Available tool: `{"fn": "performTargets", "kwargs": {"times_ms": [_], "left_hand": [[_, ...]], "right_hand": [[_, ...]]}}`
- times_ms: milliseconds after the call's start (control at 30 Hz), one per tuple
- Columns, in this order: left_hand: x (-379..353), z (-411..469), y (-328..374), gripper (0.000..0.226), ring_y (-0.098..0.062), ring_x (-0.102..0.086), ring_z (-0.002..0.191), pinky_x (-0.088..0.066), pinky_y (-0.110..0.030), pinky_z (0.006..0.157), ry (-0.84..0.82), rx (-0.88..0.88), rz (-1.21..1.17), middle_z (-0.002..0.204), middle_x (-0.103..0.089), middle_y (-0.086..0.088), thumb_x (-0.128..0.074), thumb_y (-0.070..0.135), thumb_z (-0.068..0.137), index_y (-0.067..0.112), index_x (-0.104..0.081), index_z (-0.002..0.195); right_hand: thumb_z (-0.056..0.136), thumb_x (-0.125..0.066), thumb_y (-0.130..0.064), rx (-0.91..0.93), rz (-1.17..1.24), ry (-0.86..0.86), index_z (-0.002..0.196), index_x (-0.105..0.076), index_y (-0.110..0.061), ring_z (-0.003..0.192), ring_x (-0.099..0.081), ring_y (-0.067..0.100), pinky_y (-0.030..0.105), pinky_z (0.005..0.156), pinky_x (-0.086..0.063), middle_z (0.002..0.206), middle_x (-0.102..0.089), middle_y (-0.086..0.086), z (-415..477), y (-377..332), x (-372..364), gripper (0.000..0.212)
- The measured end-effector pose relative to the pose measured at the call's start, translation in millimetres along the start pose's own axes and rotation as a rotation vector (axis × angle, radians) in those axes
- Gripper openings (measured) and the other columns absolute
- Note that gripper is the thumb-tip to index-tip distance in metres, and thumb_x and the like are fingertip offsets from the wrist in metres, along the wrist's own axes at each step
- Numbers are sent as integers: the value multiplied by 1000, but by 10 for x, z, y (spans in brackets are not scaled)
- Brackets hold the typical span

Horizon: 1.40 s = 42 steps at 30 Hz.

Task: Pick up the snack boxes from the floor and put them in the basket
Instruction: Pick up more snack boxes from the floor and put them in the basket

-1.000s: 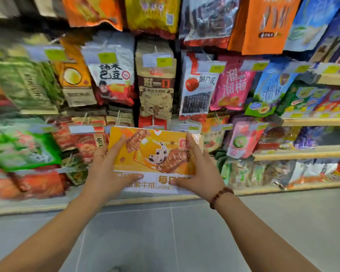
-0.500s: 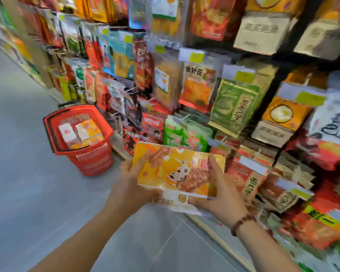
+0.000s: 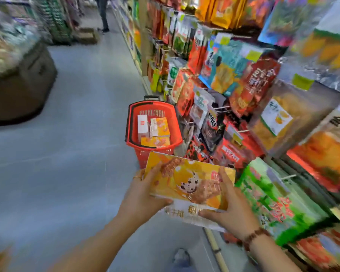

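Holding one yellow box (image 3: 188,183) in both hands, just this side of the basket (image 3: 129,122), not in it and off the floor (image 3: 67,154). Tilted a little, printed face up, far edge overlapping the basket's near wall in the view; touching or apart, impossible to say. Left hand (image 3: 143,195) curled round the box's left end, thumb on top, fingers underneath, a ring (image 3: 136,177) on one finger. Right hand (image 3: 230,209) clamped on the right end, thumb along the top face, fingers tucked below the near edge, a bracelet (image 3: 253,235) at the wrist.

Red basket standing upright on the floor, a black handle (image 3: 151,98) at its far end. Inside it, three boxes (image 3: 159,127): a white-and-red one at the left, a yellow one beside it, another yellow one lying nearest. Right of the basket, just beside it, a rack (image 3: 243,85) hung with bags (image 3: 222,75), running past it into the distance. Nearer than the basket and right of the held box, a green bag (image 3: 273,197) low on the rack. Left of the basket, well apart across the aisle, a brown bin (image 3: 18,85) heaped with blurred goods. Far beyond the basket, a person's legs (image 3: 103,14) in the aisle. Nearer than the basket, below the hands, a shoe (image 3: 182,256) on the floor.
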<state>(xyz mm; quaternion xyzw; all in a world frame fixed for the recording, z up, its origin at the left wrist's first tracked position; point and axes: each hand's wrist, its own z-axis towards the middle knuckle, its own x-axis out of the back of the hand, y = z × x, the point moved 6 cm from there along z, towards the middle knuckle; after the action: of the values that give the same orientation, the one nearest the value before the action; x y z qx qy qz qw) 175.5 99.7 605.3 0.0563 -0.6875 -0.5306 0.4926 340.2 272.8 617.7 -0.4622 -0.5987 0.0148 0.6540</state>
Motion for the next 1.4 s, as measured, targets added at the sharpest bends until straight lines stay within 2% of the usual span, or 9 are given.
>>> {"fn": "performTargets", "kwargs": {"times_ms": [133, 233, 300, 400, 533, 700, 1033, 1267, 1400], "left_hand": [[-17, 504, -57, 99, -11, -51, 106, -46, -25, 93, 87, 87, -10, 124, -29, 9, -85, 38, 56, 75, -13, 113], [8, 850, -5, 96, -7, -49, 102, -40, -17, 91, 107, 143, -7, 127, -29, 8, -85, 34, 60, 70, -15, 116], [55, 1075, -2, 94, -11, -50, 106, -40, -20, 93, 151, 184, 11, 132, -30, 5, -84, 34, 62, 65, -16, 119], [119, 1326, -120, 95, -15, -52, 111, -47, -31, 96, 189, 234, 2, 135, -31, 4, -84, 34, 62, 74, -14, 113], [243, 1665, -370, 98, -12, -49, 108, -49, -34, 94, 227, 303, 18, 134, -30, 4, -84, 34, 61, 75, -14, 115], [369, 2350, -899, 96, -14, -48, 116, -44, -28, 95, 210, 380, 5, 138, -28, 2, -83, 31, 65, 54, -22, 135], [506, 4080, -2030, 94, -19, -40, 127, -41, -29, 99, 53, 395, 23, 144, -25, 0, -80, 31, 69, 44, -22, 142], [19, 4704, -2936, 97, -20, -44, 122, -37, -28, 100, 52, 507, -79, 136, -28, -1, -84, 28, 63, 49, -25, 137], [-402, 4993, -3438, 98, -23, -39, 127, -36, -33, 104, 51, 541, -59, 139, -29, -5, -84, 28, 63, 53, -21, 134]], "right_hand": [[58, -83, -50, 50, -1, -78, 140, 10, -54, 130, -39, 20, 25, 96, -36, 144, -34, 2, 775, -17, 87, 124], [57, -82, -52, 80, -15, -122, 138, 11, -56, 131, -38, 21, 29, 96, -36, 145, -34, 2, 1263, -58, 176, 123], [58, -81, -53, 105, 5, -175, 134, 14, -61, 134, -35, 21, 32, 100, -36, 149, -28, 2, 1595, -116, 198, 122], [57, -83, -52, 159, -23, -228, 128, 17, -65, 133, -36, 21, 33, 102, -36, 147, -31, 3, 2058, -243, 154, 123], [57, -83, -51, 174, -18, -296, 136, 13, -59, 134, -33, 21, 33, 105, -33, 150, -26, 0, 2591, -404, -26, 124], [56, -81, -55, 160, -51, -345, 134, 16, -60, 136, -33, 22, 36, 106, -34, 152, -23, 3, 3413, -571, -372, 125], [58, -83, -49, 23, 8, -323, 130, 16, -63, 136, -31, 21, 34, 106, -31, 150, -27, 2, 5068, -764, -1085, 123], [61, -83, -45, -61, -59, -404, 138, 12, -57, 136, -30, 25, 34, 102, -34, 149, -28, 7, 6006, -357, -1739, 123], [59, -85, -41, -89, -68, -424, 137, 10, -58, 132, -37, 26, 35, 101, -37, 147, -31, 9, 6474, 57, -2216, 125]]}}
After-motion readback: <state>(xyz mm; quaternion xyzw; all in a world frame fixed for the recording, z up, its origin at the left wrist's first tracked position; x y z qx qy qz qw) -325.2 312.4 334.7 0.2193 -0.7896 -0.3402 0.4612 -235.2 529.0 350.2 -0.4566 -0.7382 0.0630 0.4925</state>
